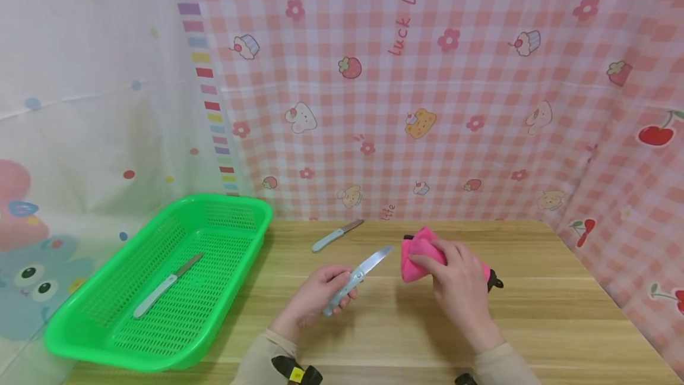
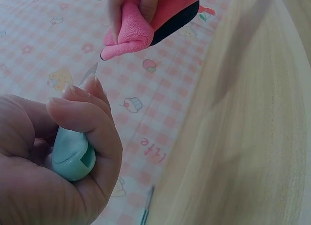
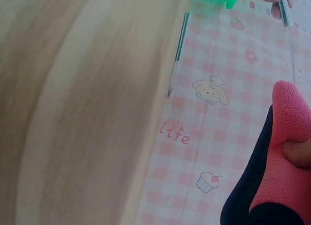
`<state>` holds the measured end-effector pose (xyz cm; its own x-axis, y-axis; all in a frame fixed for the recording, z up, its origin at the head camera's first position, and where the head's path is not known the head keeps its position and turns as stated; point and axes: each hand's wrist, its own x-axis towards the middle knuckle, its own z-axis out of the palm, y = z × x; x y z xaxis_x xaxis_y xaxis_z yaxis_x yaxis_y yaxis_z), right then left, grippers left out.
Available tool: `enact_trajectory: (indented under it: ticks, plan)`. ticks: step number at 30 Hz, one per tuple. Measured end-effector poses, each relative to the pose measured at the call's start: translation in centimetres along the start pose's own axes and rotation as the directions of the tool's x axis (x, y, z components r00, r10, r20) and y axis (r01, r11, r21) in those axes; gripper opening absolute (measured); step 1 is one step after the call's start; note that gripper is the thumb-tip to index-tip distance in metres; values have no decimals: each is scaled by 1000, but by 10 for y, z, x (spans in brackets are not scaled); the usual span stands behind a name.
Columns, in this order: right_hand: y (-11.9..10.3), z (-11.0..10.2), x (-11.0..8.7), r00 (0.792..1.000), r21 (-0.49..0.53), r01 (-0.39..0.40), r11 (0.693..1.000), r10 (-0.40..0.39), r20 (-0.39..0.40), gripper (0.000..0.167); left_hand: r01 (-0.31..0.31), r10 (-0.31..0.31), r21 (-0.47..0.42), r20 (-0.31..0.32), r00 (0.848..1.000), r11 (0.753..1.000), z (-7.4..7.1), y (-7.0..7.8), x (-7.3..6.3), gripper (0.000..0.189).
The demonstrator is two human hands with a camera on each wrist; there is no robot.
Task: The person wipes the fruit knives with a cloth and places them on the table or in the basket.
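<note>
My left hand (image 1: 320,293) grips the pale blue-green handle of a folding knife (image 1: 369,265), whose blade is out and tilts up to the right. In the left wrist view the fingers curl round the knife handle (image 2: 73,154). My right hand (image 1: 462,287) holds a folded pink cloth with black edging and a black loop (image 1: 419,254), just right of the blade tip; the two are apart. Thumb and fingers press into the pink cloth (image 3: 286,118) in the right wrist view. Another knife (image 1: 336,236) lies on the table behind the left hand.
A green plastic basket (image 1: 251,260) stands on the left of the wooden table (image 1: 561,325), with one similar knife (image 1: 165,287) lying in it, blade out. A pink checked curtain (image 1: 331,153) hangs along the table's back edge and right side.
</note>
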<state>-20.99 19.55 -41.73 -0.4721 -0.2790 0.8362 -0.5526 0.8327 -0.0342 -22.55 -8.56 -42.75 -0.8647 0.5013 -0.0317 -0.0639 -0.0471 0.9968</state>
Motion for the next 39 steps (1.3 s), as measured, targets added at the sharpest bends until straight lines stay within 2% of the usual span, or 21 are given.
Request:
enact_trajectory:
  ticks: [11, 19, 31, 39]
  plan:
    - [-11, -4, 5, 1000, 36, -6, 999, 6, -10, 52, 11, -11, 13, -30, 999, 1000, -2, 4, 2, 25]
    - [-29, -6, 13, 998, 66, 57, 996, -58, 12, 56, -15, 15, 19, -9, 1000, 1000, 3, 8, 6, 25]
    - [-42, 0, 20, 986, -2, 157, 988, -156, 59, 55, -10, 10, 40, 14, 1000, 999, 10, 11, 7, 27]
    - [-41, 7, 18, 983, -20, 169, 985, -167, 74, 55, -13, 12, 61, 18, 1000, 998, 12, 11, 6, 26]
